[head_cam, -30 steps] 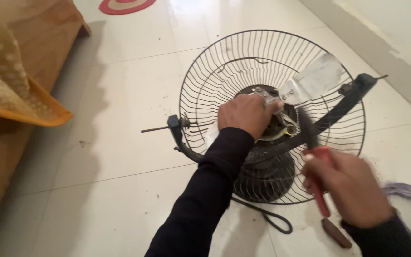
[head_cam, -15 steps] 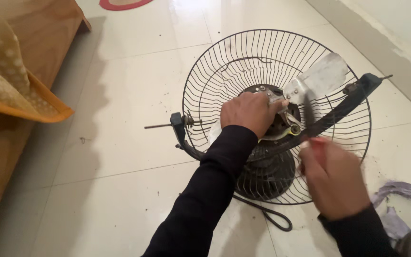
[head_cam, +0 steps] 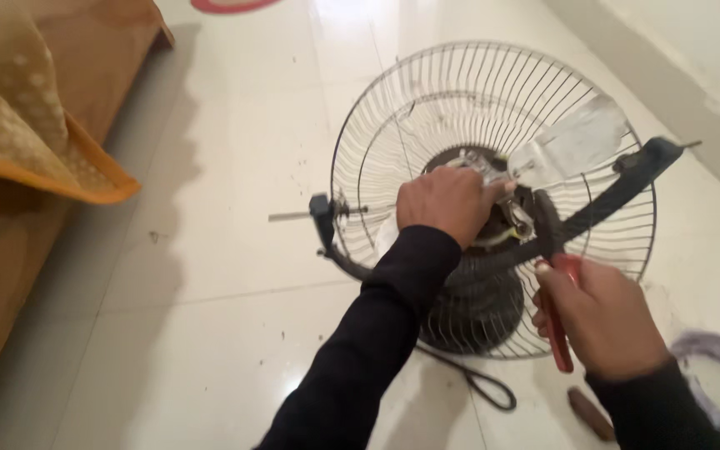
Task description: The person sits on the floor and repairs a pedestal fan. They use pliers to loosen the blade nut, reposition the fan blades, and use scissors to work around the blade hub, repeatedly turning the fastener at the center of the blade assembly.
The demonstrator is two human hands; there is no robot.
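At the far left of the floor [head_cam: 210, 250] stands a wooden piece of furniture [head_cam: 10, 275] with a yellow patterned cloth [head_cam: 18, 117] draped over its edge, well apart from your work. Moving right, a thin metal rod [head_cam: 293, 216] sticks out from the left end of the dark curved bracket [head_cam: 593, 204] that cradles the fan. The wire fan guard [head_cam: 427, 108] lies on the tiles near the middle of the floor, face up, with the motor hub [head_cam: 502, 221] at its centre and a clear plastic blade [head_cam: 572, 146] reaching toward the far right side. Your left hand [head_cam: 443, 204] rests curled over the hub, fingers closed around the metal parts there; exactly what they pinch is hidden under the knuckles. A black cord [head_cam: 477, 387] loops on the tiles below the guard. To the right, your right hand [head_cam: 606, 317] is wrapped firmly around red-handled pliers [head_cam: 556, 333], whose dark nose points up to the bracket beside the hub. A small brown piece [head_cam: 589, 414] lies near your right wrist, and a pale purple rag [head_cam: 714, 346] sits by the right edge.
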